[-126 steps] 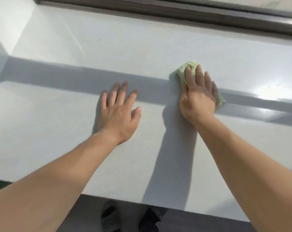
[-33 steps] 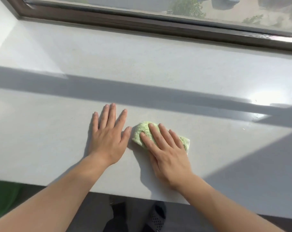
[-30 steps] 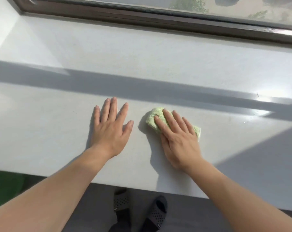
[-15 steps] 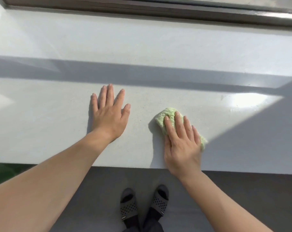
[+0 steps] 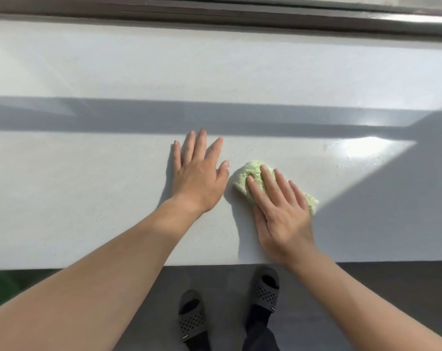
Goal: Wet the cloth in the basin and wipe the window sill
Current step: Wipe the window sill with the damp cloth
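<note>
The right hand [image 5: 282, 211] presses flat, fingers extended, on the bunched green cloth [image 5: 250, 177] near the white window sill's [image 5: 88, 198] front edge; the left hand [image 5: 198, 178] lies splayed, empty, just beside; a careless stroke could push the cloth off the edge.

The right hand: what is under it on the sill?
Under the right hand lies a crumpled green cloth, pressed flat against the white window sill. Its ends show beyond the fingertips and the little-finger side; the middle part is covered by the hand.
</note>
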### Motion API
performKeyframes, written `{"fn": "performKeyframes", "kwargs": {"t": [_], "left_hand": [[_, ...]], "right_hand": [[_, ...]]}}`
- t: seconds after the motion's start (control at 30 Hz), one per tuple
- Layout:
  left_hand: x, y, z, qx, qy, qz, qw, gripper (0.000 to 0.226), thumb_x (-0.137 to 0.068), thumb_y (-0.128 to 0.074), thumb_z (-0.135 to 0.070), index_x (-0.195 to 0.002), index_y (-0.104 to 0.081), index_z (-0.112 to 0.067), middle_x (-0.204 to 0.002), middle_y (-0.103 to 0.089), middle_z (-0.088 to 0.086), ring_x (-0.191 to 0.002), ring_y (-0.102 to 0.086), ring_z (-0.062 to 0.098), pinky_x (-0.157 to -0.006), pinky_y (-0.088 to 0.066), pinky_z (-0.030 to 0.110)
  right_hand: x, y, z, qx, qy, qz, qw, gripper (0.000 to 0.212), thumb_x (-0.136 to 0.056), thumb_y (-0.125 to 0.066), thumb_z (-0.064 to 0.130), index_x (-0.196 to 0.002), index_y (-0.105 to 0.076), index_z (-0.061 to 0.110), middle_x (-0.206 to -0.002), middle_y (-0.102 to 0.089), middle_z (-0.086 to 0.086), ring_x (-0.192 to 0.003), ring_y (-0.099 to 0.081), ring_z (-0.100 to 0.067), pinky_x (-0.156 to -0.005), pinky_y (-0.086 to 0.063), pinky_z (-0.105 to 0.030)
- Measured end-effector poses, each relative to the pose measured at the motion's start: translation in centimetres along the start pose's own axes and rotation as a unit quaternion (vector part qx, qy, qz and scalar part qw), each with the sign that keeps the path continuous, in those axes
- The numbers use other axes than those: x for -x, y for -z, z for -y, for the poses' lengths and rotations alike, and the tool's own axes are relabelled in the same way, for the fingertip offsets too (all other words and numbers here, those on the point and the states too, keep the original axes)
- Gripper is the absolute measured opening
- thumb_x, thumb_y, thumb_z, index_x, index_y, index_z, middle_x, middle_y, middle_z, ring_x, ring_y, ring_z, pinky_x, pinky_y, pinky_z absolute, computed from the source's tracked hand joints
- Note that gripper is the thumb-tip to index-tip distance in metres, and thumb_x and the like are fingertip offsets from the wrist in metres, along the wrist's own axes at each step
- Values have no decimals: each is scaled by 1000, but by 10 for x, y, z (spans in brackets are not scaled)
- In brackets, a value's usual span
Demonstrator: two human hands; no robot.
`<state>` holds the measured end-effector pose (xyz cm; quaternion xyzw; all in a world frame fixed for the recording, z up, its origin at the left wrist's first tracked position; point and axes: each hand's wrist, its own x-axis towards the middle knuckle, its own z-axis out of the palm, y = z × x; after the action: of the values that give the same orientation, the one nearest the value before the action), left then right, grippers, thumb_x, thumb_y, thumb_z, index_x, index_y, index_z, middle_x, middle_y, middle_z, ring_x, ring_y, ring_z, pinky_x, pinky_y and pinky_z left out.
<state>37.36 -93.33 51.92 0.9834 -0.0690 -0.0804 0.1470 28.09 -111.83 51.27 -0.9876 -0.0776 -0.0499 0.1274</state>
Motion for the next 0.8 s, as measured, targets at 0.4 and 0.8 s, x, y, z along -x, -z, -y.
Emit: {"fn": "performKeyframes", "kwargs": {"t": [0.4,0.8], "left_hand": [[-6,-1,-11,-23,37,-43,998,45,-97,-33,-44,-138,-41,-28,-157,-26,7,-147,-13,26,-119,-2,54],[-58,1,-24,-60,98,-24,993,63,-97,-16,-54,-156,-9,-32,-165,9,3,-150,17,22,-118,10,56]], "right_hand": [[-74,8,-45,15,-36,53,998,53,-102,-35,33,-154,-25,36,-166,-16,1,-152,-13,-28,-122,-11,-46],[-180,4,-82,-11,-56,54,997,52,-102,-32,35,-153,-24,38,-166,-14,4,-152,-11,-26,-122,-7,-43]]}}
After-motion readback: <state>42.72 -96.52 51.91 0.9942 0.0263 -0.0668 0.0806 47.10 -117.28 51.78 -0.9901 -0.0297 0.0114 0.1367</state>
